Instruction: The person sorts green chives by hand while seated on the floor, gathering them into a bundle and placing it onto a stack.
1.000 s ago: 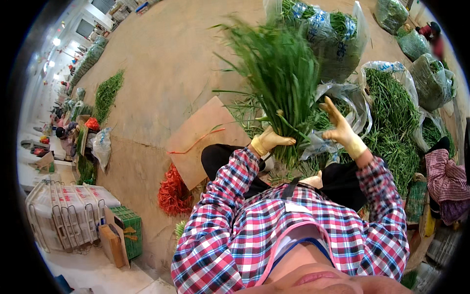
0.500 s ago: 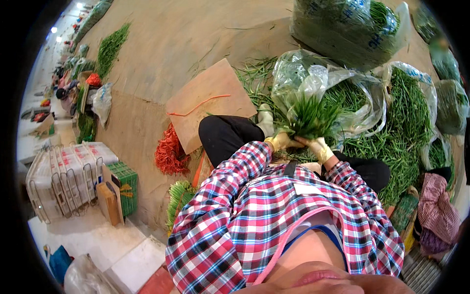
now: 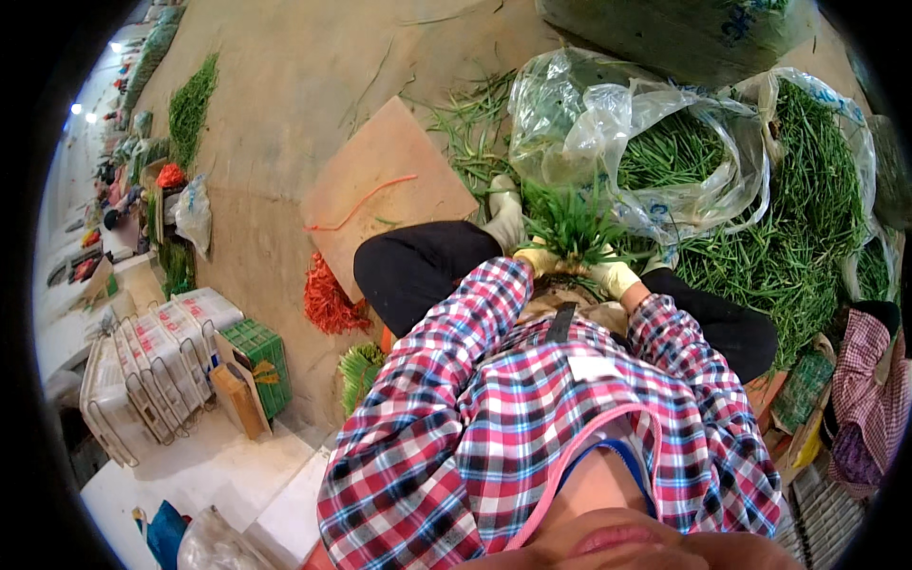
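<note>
A bunch of long, thin green stalks (image 3: 573, 226) is held upright in front of my lap, its leafy tops fanning away from me. My left hand (image 3: 538, 259), in a pale yellow glove, is closed round its left side near the base. On the other side my right hand (image 3: 615, 275), gloved alike, grips the same bunch; some fingers are hidden behind the stalks. Just beyond stands an opened clear plastic bag (image 3: 570, 104) with more greens inside. A flat tan board (image 3: 408, 147) lies to the left, with a single red strip (image 3: 366, 204) across it.
Red ties (image 3: 331, 299) are heaped by my left knee, near another green bunch (image 3: 361, 370). Loose greens (image 3: 807, 199) pile up at right. A large wrapped bale (image 3: 665, 43) stands at the far side. White crates (image 3: 157, 366) and a green crate (image 3: 258, 366) sit at left.
My hands have drawn the bunch slightly closer to my body, and its tops look lower and more spread. The whole view has shifted a little.
</note>
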Demonstrator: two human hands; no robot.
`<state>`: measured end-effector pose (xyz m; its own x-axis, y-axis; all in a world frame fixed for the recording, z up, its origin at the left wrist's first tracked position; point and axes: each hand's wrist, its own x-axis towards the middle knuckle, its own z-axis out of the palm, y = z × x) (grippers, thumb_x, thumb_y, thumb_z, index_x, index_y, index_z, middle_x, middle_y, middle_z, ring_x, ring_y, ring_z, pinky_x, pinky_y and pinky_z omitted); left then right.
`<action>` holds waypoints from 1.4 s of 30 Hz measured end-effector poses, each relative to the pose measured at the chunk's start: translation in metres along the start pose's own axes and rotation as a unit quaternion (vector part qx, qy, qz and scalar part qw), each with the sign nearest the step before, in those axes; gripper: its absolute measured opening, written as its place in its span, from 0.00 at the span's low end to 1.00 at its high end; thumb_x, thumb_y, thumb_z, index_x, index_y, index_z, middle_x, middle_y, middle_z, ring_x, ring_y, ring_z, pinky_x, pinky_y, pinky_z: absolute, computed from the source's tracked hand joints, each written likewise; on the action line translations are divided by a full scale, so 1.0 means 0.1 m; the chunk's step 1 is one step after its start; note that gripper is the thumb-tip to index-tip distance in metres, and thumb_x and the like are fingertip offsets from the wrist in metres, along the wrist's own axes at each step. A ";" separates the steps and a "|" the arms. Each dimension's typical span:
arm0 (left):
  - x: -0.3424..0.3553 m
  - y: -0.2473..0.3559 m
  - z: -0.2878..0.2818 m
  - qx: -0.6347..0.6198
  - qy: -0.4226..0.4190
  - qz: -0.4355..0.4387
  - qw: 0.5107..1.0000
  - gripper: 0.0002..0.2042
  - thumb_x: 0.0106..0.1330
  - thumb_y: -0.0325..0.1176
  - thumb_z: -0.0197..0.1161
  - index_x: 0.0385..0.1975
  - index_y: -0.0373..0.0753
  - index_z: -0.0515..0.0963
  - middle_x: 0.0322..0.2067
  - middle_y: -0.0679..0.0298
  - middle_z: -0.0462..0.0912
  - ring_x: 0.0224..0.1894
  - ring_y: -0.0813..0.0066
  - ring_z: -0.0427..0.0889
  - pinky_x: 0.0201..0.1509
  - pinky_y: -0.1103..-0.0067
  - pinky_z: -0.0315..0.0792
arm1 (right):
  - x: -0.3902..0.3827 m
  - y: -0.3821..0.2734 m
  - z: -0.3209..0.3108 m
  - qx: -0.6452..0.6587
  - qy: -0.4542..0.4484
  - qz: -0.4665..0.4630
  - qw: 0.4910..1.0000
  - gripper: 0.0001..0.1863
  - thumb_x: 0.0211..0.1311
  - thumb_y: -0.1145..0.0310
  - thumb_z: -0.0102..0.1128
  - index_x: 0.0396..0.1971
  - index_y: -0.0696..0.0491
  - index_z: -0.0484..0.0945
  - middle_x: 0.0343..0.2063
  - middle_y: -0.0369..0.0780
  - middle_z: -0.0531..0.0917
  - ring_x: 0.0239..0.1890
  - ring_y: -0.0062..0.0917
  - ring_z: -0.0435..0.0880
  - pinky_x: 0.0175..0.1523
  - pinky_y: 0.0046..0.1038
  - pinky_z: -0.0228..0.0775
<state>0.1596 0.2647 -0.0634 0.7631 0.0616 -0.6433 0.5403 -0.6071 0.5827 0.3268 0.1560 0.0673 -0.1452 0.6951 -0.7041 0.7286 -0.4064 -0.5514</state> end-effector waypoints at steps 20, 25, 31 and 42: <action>-0.61 2.65 -1.81 -0.732 -0.124 0.353 0.570 0.42 0.62 0.67 0.51 0.68 0.42 0.56 0.69 0.56 0.56 0.66 0.58 0.62 0.68 0.60 0.60 | -1.45 -0.67 -1.47 0.481 0.500 -0.565 0.448 0.21 0.65 0.78 0.50 0.58 0.62 0.64 0.54 0.44 0.73 0.60 0.31 0.70 0.67 0.33 0.63; -1.00 2.78 -2.40 -0.688 -0.093 0.412 0.590 0.27 0.62 0.49 0.60 0.57 0.38 0.71 0.58 0.56 0.72 0.62 0.58 0.69 0.63 0.62 0.67 | -1.65 -0.73 -1.17 0.115 0.625 -0.473 0.610 0.19 0.57 0.80 0.58 0.51 0.57 0.75 0.54 0.43 0.75 0.61 0.34 0.71 0.65 0.34 0.62; -1.30 1.86 -2.79 -0.297 -0.013 0.340 0.892 0.13 0.61 0.32 0.62 0.39 0.28 0.79 0.26 0.58 0.78 0.30 0.69 0.76 0.44 0.74 0.75 | -1.19 -0.28 -0.75 0.194 0.510 -0.370 0.752 0.43 0.42 0.78 0.72 0.63 0.53 0.65 0.62 0.45 0.67 0.65 0.38 0.66 0.65 0.36 0.62; -1.93 1.46 -2.01 -0.374 -0.157 0.136 0.904 0.22 0.56 0.28 0.67 0.50 0.28 0.73 0.38 0.52 0.81 0.25 0.72 0.73 0.27 0.76 0.68 | -1.06 0.43 -1.45 0.607 0.503 -0.368 0.493 0.19 0.72 0.51 0.46 0.32 0.50 0.79 0.18 0.31 0.76 0.20 0.14 0.72 0.25 0.20 0.66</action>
<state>0.1624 0.3239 0.2454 0.8288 -0.3085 -0.4669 0.5264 0.1468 0.8375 0.4704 0.1506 0.1827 0.7795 0.6134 0.1272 -0.3001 0.5440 -0.7836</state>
